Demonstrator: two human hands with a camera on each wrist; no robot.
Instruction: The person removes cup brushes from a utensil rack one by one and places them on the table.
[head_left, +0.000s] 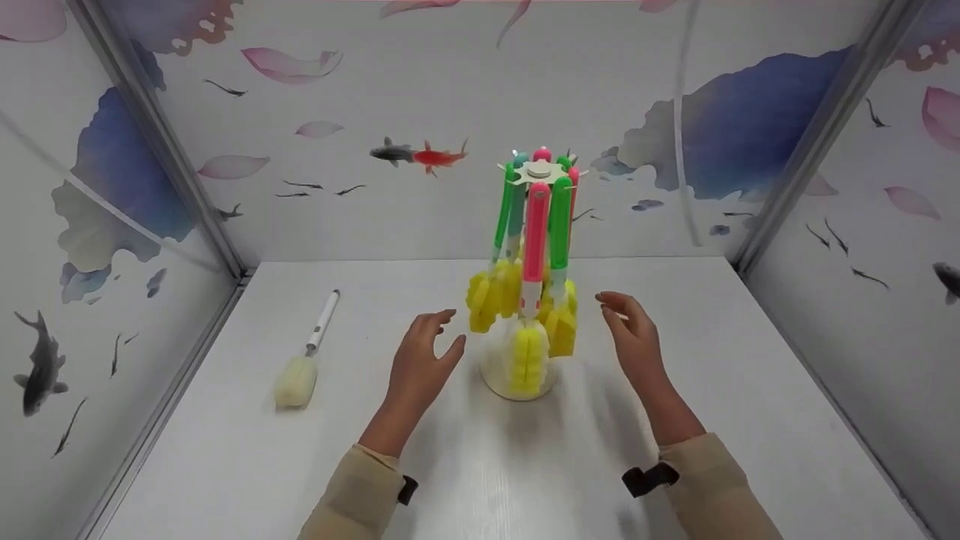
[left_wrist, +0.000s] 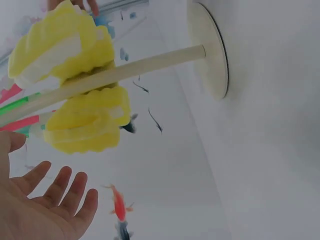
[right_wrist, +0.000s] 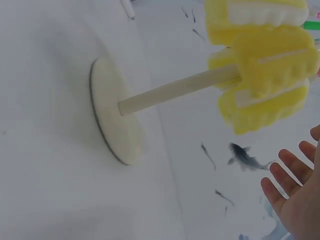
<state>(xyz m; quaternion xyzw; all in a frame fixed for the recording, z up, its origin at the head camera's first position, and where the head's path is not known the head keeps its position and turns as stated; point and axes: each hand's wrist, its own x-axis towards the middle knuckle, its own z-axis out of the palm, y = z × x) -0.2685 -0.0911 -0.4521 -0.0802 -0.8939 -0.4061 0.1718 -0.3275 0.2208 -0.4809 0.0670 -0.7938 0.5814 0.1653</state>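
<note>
A cream stand with a round base (head_left: 495, 379) and a post (left_wrist: 150, 63) rises from the white table. From its notched top disc (head_left: 538, 172) hang several sponge brushes with yellow heads (head_left: 529, 356) and pink, green or teal handles (head_left: 535, 232). To the left of the stand my left hand (head_left: 421, 360) is held with relaxed fingers, apart from the sponges. My right hand (head_left: 636, 341) is on the other side, its fingers loosely bent and touching nothing. In both wrist views the palms face the stand and hold nothing.
A separate brush with a white handle (head_left: 324, 322) and cream sponge head (head_left: 295, 381) lies on the table at the left. Printed walls (head_left: 450, 67) with fish and petals enclose the table on the left, back and right.
</note>
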